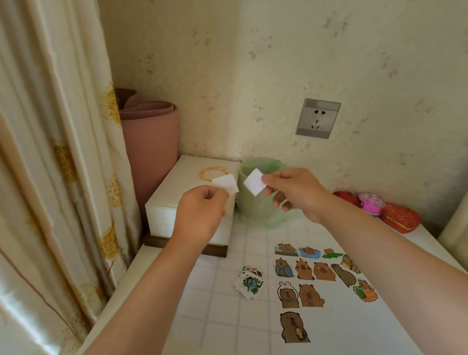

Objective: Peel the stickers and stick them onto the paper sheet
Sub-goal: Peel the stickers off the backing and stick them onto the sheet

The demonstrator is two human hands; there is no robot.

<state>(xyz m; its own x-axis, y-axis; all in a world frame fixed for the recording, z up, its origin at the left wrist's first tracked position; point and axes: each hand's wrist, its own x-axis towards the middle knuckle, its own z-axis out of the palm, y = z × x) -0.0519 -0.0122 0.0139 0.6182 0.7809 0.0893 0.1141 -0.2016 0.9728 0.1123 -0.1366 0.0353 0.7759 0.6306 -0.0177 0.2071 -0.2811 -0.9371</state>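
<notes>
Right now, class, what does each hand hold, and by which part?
Left hand pinches a white slip by its lower corner; right hand pinches another white slip by its right edge.

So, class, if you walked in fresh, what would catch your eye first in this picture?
Two raised hands in the middle, the left hand and right hand, each pinching a small white paper piece above a green bin. Below right, rows of brown cartoon animal stickers lie on the paper sheet.
</notes>
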